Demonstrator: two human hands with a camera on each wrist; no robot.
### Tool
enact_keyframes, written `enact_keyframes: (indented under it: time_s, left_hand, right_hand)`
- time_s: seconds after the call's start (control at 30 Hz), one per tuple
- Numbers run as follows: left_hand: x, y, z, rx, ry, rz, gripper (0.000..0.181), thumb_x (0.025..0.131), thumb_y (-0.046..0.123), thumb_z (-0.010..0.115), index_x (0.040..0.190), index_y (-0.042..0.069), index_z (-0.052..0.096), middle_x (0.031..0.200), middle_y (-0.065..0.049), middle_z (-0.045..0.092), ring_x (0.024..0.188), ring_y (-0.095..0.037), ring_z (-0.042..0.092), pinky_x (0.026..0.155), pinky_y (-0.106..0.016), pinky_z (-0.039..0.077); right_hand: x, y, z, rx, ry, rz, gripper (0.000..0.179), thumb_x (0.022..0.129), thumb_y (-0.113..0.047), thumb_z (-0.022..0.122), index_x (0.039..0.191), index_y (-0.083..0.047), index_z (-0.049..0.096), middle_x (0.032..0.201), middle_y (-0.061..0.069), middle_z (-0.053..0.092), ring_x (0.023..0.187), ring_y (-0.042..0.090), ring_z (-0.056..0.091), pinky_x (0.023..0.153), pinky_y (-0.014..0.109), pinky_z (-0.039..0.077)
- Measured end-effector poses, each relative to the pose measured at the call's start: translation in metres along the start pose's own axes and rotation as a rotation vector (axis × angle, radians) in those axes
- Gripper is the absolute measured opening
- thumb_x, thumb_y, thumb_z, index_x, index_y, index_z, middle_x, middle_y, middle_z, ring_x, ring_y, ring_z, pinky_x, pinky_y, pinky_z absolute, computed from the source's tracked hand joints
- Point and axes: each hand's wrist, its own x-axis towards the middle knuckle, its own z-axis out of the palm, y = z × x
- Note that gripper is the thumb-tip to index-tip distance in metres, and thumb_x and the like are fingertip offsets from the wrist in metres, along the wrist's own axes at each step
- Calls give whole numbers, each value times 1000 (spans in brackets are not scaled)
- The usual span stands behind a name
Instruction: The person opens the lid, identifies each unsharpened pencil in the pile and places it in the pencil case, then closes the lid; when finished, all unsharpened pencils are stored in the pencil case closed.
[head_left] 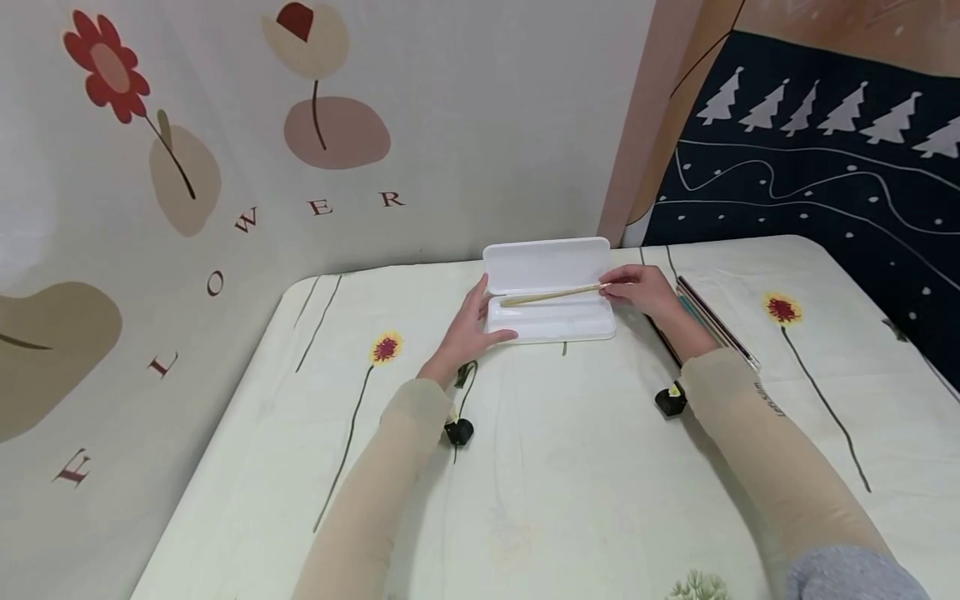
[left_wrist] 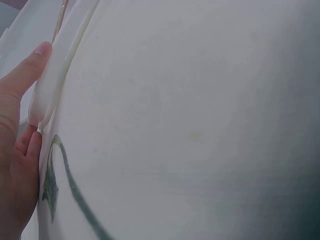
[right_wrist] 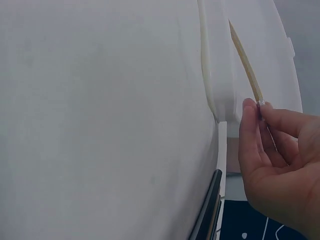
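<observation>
A white pencil case (head_left: 551,327) lies on the cloth-covered table with its lid (head_left: 547,265) raised at the back. My left hand (head_left: 467,333) holds the case by its left end, the thumb over the front rim. In the left wrist view, fingertips (left_wrist: 34,142) touch the end of the case from below. Between thumb and fingertips, my right hand (head_left: 641,289) pinches one end of a gold-coloured pencil (head_left: 551,295). The pencil stretches left across the case along the hinge side. In the right wrist view its pointed tip is away from the hand, with a silvery band at the fingers.
Several dark and teal pencils (head_left: 712,321) lie right of the case, partly behind my right forearm. The pale flower-print tablecloth (head_left: 570,467) spreads toward me. A white flower-print curtain (head_left: 465,125) hangs behind the table, with a dark tree-patterned cloth (head_left: 810,183) at right.
</observation>
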Motion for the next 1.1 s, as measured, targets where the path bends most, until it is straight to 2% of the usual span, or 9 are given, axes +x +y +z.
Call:
enact_keyframes:
  time_s: [0.07, 0.17, 0.27, 0.37, 0.43, 0.63, 0.87, 0.97, 1.1]
  left_hand:
    - [0, 1, 0, 4, 1, -2, 115, 82, 36, 82, 161, 30, 0, 169, -2, 11, 149, -25, 36, 125, -41, 29]
    - [-1, 1, 0, 11, 0, -3, 114, 82, 36, 82, 162, 29, 1, 169, -2, 12, 149, -25, 36, 125, -41, 28]
    - [-1, 2, 0, 13, 0, -2, 114, 82, 36, 82, 162, 29, 1, 169, -2, 11, 149, -25, 36, 125, -41, 29]
    - [-1, 2, 0, 14, 5, -3, 114, 82, 36, 82, 162, 29, 1, 169, -2, 11, 149, -25, 36, 125, -41, 29]
    - [-1, 2, 0, 14, 7, -3, 114, 82, 37, 82, 162, 29, 1, 169, -2, 11, 149, -25, 36, 125, -40, 29]
    - [-2, 2, 0, 15, 11, -5, 114, 82, 37, 82, 162, 28, 2, 169, -1, 12, 149, -25, 37, 125, -40, 28]
    - [-1, 2, 0, 25, 14, -8, 114, 82, 38, 82, 162, 29, 2, 169, -1, 12, 149, -25, 37, 125, -41, 28]
    - [0, 2, 0, 24, 11, -7, 114, 82, 38, 82, 162, 29, 1, 169, -1, 12, 148, -25, 37, 125, -41, 28]
    - [-1, 1, 0, 25, 11, -8, 114, 82, 39, 82, 162, 30, 1, 169, -1, 12, 149, -25, 37, 125, -42, 28]
  right_hand:
    - [0, 0, 1, -3, 17, 5, 33, 97, -5, 62, 127, 9, 61, 93, -6, 66, 73, -8, 63, 71, 7, 55]
    - [0, -1, 2, -63, 54, 18, 32, 96, -10, 65, 125, 6, 64, 97, -3, 67, 75, -9, 59, 70, 5, 52]
    - [-1, 0, 3, -134, 79, 38, 31, 96, -15, 66, 123, 1, 68, 111, 4, 67, 82, -4, 56, 71, 5, 49]
    - [0, 1, 3, -145, 78, 56, 32, 97, -17, 65, 124, 0, 68, 126, 14, 64, 93, 1, 57, 76, 7, 48]
    - [1, 1, 4, -153, 80, 61, 33, 97, -18, 65, 125, -1, 68, 131, 15, 63, 99, 4, 56, 81, 9, 47]
    - [4, 2, 6, -185, 101, 54, 32, 95, -18, 67, 123, -1, 68, 127, 16, 63, 105, 16, 55, 86, 19, 43]
    - [8, 0, 7, -216, 117, 92, 31, 95, -20, 68, 120, -2, 70, 127, 18, 65, 113, 26, 56, 100, 36, 46]
    - [7, -2, 7, -233, 111, 85, 30, 95, -19, 68, 120, -2, 71, 126, 18, 66, 116, 28, 56, 98, 35, 46]
    - [6, -1, 4, -239, 93, 72, 30, 95, -18, 68, 120, -2, 72, 127, 19, 67, 115, 26, 58, 87, 26, 48]
